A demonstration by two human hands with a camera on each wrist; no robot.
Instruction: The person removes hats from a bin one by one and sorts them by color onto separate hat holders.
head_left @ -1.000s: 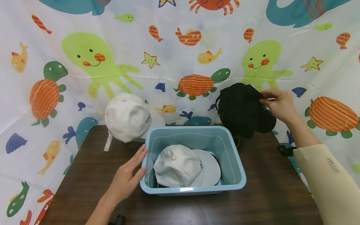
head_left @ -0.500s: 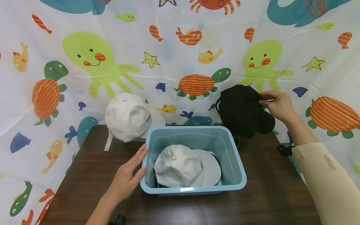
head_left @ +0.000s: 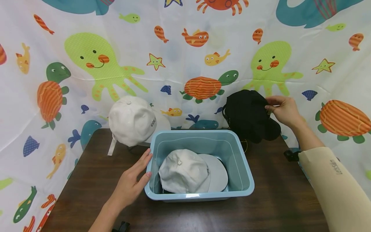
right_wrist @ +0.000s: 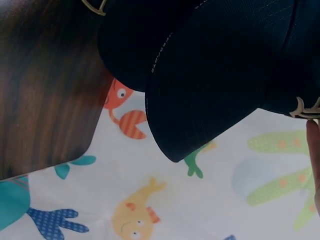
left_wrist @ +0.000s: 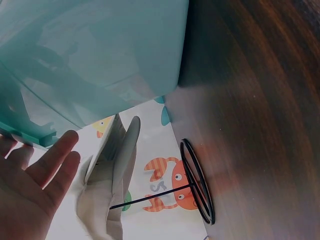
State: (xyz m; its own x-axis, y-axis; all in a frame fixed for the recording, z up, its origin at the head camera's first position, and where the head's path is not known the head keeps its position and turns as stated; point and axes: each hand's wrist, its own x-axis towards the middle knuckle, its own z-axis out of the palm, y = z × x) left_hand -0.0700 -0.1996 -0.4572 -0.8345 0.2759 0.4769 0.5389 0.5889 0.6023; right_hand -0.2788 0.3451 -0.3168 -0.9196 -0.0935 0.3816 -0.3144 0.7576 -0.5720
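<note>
My right hand (head_left: 285, 111) pinches the front of a black baseball cap (head_left: 244, 116) at the back right, thumb and forefinger beside its gold emblem. In the right wrist view the cap's brim (right_wrist: 210, 95) overlaps a second black brim (right_wrist: 127, 45), and one finger (right_wrist: 314, 160) touches the edge by the emblem. My left hand (head_left: 131, 183) rests its straight fingers on the left rim of a blue plastic basin (head_left: 200, 196). Inside the basin lies a white baseball cap (head_left: 184, 170), brim to the right. Another white cap (head_left: 131, 120) sits behind my left hand.
A thin black wire stand (left_wrist: 197, 182) with a ring base supports the white cap at the back left. Gold wire (head_left: 245, 145) shows under the black caps. Behind the dark wooden table (head_left: 278, 193) hangs a sea-animal curtain (head_left: 185, 19).
My right hand has moved slightly down and left, and the black cap has lowered with it. The left hand and the basin stay in place.
</note>
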